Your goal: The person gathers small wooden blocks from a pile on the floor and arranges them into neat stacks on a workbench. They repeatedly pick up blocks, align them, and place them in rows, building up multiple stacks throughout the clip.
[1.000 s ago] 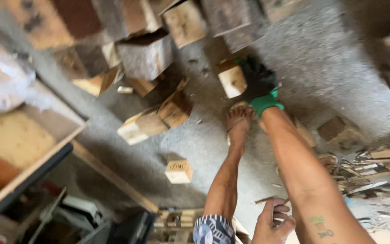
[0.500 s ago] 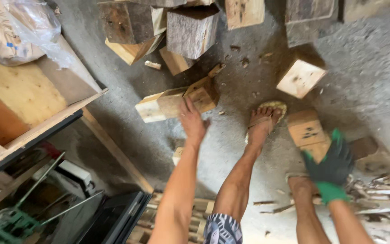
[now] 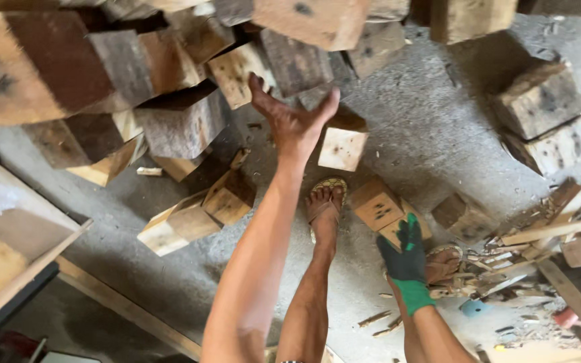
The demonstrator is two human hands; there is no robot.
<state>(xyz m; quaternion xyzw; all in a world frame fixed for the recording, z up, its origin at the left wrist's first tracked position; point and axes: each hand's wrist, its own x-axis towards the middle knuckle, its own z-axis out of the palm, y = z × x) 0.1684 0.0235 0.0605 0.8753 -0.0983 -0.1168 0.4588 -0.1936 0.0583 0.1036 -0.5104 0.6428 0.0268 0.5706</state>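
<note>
Wood block [image 3: 343, 146], pale cut face, lies on concrete floor [image 3: 438, 134] just beyond left hand [image 3: 295, 121]; bare fingers spread, empty, above it, not touching. Right hand [image 3: 406, 259], green-and-black glove, fingers loosely extended, hangs near block [image 3: 378, 205] beside sandalled foot [image 3: 324, 205]. Risk, judged: leaning block stack [image 3: 102, 74] may topple onto toes.

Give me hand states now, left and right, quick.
Left hand: bare, open, fingers spread, holding nothing, reaching toward the wood blocks.
Right hand: gloved, down by the small block, holding nothing visible.
</note>
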